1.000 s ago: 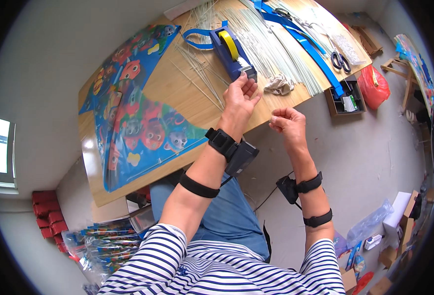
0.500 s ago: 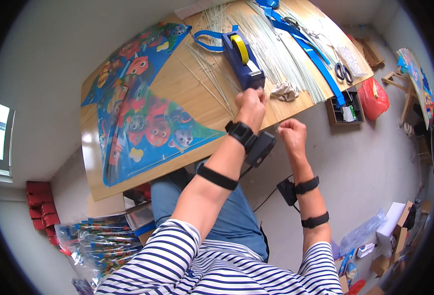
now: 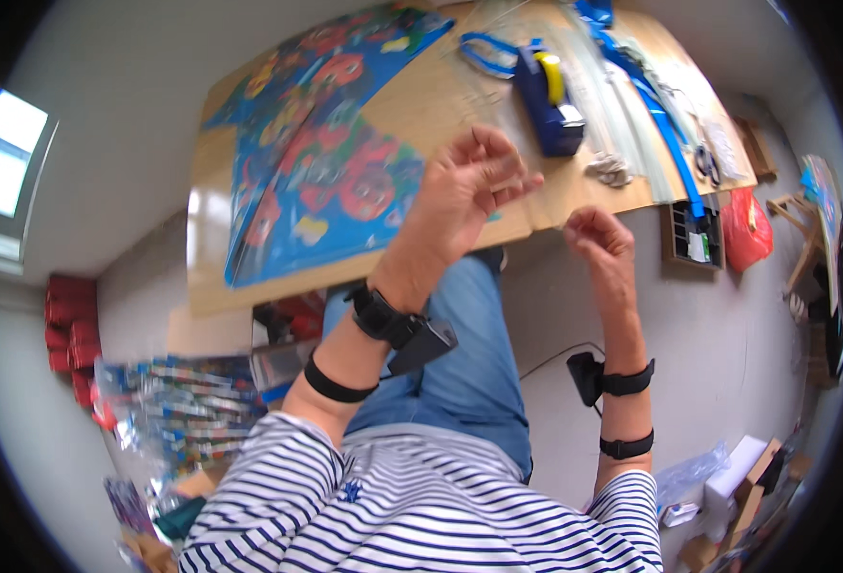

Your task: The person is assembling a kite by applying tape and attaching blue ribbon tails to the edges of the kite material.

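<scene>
Now our two hands are poised at the bench's near edge, left of them the printed sheet.
Our left hand is half curled between the blue cartoon-patterned sheet and the dark blue tape dispenser, while our right hand bends its fingers inward just beyond the bench; we can't make out whether either pinches anything thin. Just beside the dispenser we see a crumpled cloth.

Hands blurred, anything pinched too small to tell, blue ribbon cut off at top
</scene>
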Demonstrator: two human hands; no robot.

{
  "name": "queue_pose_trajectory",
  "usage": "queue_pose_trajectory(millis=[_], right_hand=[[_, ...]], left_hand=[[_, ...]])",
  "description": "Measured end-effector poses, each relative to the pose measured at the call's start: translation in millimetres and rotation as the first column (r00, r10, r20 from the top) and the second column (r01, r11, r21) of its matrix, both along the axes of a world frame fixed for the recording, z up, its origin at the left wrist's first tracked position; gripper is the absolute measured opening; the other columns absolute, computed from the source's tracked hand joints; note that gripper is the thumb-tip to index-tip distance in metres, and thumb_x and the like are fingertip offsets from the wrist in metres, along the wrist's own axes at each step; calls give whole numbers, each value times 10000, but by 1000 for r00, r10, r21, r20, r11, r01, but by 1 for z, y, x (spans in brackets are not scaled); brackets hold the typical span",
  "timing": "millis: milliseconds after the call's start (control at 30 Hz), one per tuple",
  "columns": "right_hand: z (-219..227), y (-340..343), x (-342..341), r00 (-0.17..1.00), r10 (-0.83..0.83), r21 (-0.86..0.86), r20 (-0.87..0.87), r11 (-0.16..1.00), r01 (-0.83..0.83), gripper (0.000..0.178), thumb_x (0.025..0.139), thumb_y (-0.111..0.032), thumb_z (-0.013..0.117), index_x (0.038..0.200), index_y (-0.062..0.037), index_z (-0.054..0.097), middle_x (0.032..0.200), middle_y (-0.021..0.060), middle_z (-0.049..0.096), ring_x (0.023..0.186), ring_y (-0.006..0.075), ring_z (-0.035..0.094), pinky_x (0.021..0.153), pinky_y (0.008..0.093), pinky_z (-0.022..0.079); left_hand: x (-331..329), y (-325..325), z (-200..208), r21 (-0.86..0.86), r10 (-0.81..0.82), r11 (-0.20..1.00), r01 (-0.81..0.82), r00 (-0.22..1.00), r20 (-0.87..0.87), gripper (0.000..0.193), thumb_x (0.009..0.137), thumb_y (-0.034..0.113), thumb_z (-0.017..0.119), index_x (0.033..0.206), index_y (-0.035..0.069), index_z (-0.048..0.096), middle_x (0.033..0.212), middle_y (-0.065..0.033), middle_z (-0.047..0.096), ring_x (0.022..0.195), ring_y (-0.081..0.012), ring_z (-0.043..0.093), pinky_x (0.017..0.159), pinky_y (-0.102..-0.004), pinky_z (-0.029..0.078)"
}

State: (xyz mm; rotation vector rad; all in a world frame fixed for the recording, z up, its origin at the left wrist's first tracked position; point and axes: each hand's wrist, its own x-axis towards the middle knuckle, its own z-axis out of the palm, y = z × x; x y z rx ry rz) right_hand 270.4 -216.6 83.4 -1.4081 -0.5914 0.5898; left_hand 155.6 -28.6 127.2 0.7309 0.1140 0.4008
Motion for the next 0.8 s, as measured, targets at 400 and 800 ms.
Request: queue_pose_trajectory(millis=[400, 800], right_hand=[[81, 131, -117, 833, 479, -143, 275, 878, -457, 39, 807, 8, 635, 842, 4, 617, 749, -21, 573, 671, 40, 496, 584, 208, 397], [117, 200, -164, 581, 810, -334, -77, 528, -781, 178, 736, -145, 562, 815, 10, 601, 728, 56, 581, 643, 99, 515, 577, 236, 389]], left_hand=[[-253, 97, 8, 326, 678, 685, -651, 734, 39, 138, 894, 136, 690, 986, 55, 627, 1021, -77, 655, 1010, -206, 620, 931, -419, 515], [-242, 74, -71, -41, 323, 943, -329, 939, -119, 440, 973, 426, 552, 1178, 41, 608, 1213, -133, 631, 1107, -231, 603, 921, -399, 497]])
